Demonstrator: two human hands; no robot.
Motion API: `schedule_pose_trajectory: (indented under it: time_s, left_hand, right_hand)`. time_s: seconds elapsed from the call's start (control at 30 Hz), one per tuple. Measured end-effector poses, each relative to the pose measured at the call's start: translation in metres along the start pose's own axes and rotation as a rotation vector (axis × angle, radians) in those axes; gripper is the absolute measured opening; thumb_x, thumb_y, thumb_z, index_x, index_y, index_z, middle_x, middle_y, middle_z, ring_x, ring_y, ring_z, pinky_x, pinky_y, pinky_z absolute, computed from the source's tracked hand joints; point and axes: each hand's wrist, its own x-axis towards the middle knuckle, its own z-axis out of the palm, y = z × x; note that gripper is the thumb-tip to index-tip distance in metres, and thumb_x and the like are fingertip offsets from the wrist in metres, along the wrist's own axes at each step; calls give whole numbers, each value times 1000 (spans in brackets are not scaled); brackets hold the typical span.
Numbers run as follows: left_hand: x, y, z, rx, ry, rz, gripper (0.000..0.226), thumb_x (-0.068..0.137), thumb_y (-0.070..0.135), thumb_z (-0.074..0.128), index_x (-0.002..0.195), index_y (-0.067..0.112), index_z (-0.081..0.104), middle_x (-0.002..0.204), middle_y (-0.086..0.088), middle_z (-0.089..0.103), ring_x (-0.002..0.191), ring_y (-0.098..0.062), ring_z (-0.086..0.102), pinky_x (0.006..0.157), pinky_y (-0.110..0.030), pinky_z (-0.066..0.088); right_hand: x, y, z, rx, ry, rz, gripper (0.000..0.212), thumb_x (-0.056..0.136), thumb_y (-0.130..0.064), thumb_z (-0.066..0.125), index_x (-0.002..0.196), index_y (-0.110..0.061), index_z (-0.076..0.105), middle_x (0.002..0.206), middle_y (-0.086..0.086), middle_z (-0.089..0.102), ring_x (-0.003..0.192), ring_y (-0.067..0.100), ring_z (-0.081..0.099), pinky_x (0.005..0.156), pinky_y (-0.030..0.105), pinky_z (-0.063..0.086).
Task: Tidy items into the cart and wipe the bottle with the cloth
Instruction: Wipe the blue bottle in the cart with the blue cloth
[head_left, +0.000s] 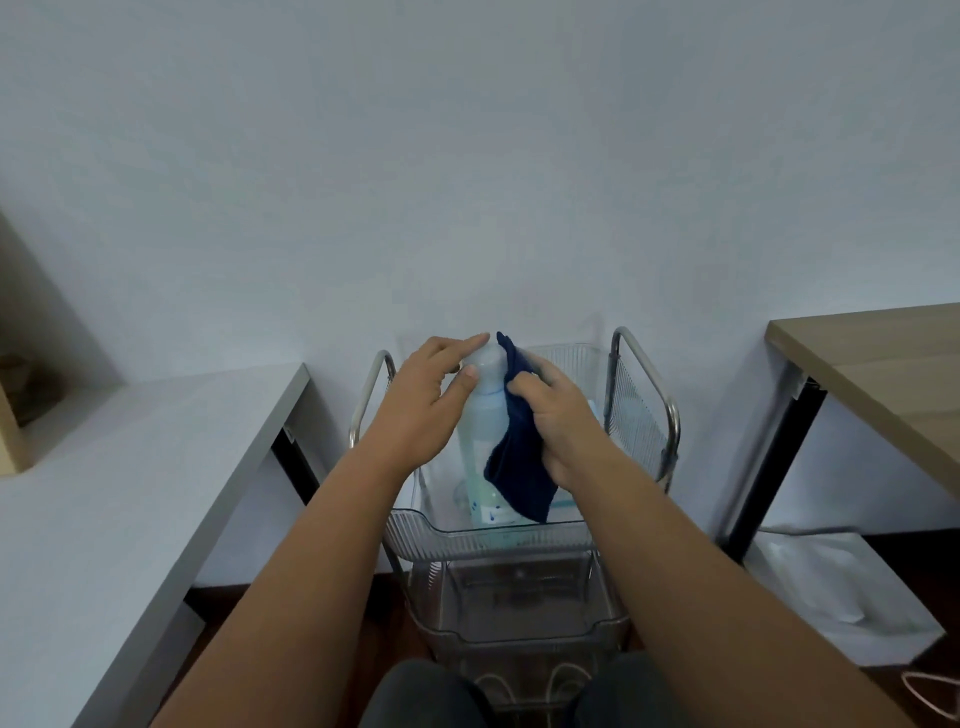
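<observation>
Two hands on one bottle

Both forearms reach forward over the cart (644, 415). Curled fingers of the right hand (558, 415) bunch the dark blue cloth (519, 462) against the pale bottle (483, 410), which stands upright in the cart's clear top tray (467, 535). Opposite, the left hand (428, 395) steadies the bottle, thumb pressed to its side and index finger extended to the cap.
</observation>
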Motion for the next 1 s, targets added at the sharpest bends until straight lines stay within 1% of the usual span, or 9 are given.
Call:
schedule_pose_trajectory:
  time_s: [0.1, 0.23, 0.37, 0.47, 0.6, 0.77, 0.87, 0.93, 1.0]
  left_hand:
    - [1, 2, -4, -33, 38, 2, 34, 95, 34, 61, 129, 27, 63, 107, 13, 61, 96, 16, 50, 83, 1, 33]
    - [8, 2, -11, -77, 36, -5, 27, 94, 20, 65, 120, 22, 68, 108, -1, 68, 95, -4, 59, 87, -12, 43]
    - [8, 0, -13, -141, -2, -31, 26, 93, 16, 65, 117, 24, 68, 104, 5, 67, 91, -2, 59, 88, -19, 46]
    - [7, 0, -14, -181, -20, -31, 26, 93, 13, 65, 114, 28, 68, 106, 4, 67, 89, -3, 59, 88, -20, 47]
    - [9, 2, -19, -149, -39, -6, 27, 93, 11, 65, 114, 28, 69, 105, 0, 69, 88, -6, 59, 85, -17, 46]
    - [8, 3, -19, -104, -37, -13, 28, 94, 19, 64, 117, 34, 67, 103, 6, 69, 89, -1, 59, 83, -19, 46]
    - [6, 5, -20, 9, -9, 25, 28, 94, 28, 64, 121, 36, 66, 108, 15, 64, 97, 3, 57, 88, -22, 48]
    - [2, 9, -20, 129, 48, 92, 31, 92, 33, 65, 123, 34, 67, 123, 9, 61, 111, -7, 55, 96, -27, 44]
    - [-4, 21, -16, 249, 111, 148, 34, 88, 43, 67, 121, 35, 68, 130, 9, 57, 115, -19, 49, 97, -31, 39]
  right_hand:
    - [2, 0, 5, -13, 47, -9, 38, 71, -15, 61, 107, -23, 70, 101, 13, 72, 82, 25, 66, 76, 42, 54]
    - [16, -7, 8, -100, 74, -6, 20, 75, -12, 59, 88, -21, 71, 77, 4, 71, 67, 19, 64, 61, 29, 50]
    - [34, -16, 2, -124, -3, 60, 13, 79, -10, 60, 86, -15, 69, 78, 9, 67, 63, 20, 62, 57, 28, 50]
    - [47, -26, 1, -182, -119, 181, 15, 80, -14, 66, 94, -11, 69, 91, 17, 68, 78, 28, 63, 72, 38, 51]
    - [54, -39, 10, -285, -187, 317, 40, 67, -22, 78, 101, -7, 67, 102, 21, 67, 91, 32, 62, 94, 50, 47]
    - [55, -39, 14, -314, 4, 323, 25, 66, -15, 74, 88, -5, 69, 92, 20, 69, 77, 30, 65, 77, 42, 53]
    - [47, -30, 0, -154, 165, 216, 14, 79, -16, 63, 92, -11, 66, 105, 17, 68, 91, 31, 65, 85, 40, 52]
    - [37, -28, -12, -23, 201, 144, 20, 85, -20, 60, 103, -13, 64, 111, 15, 68, 101, 32, 65, 92, 45, 52]
    - [24, -33, -19, 91, 181, 65, 22, 88, -20, 57, 109, -13, 61, 102, 13, 73, 92, 29, 70, 82, 42, 57]
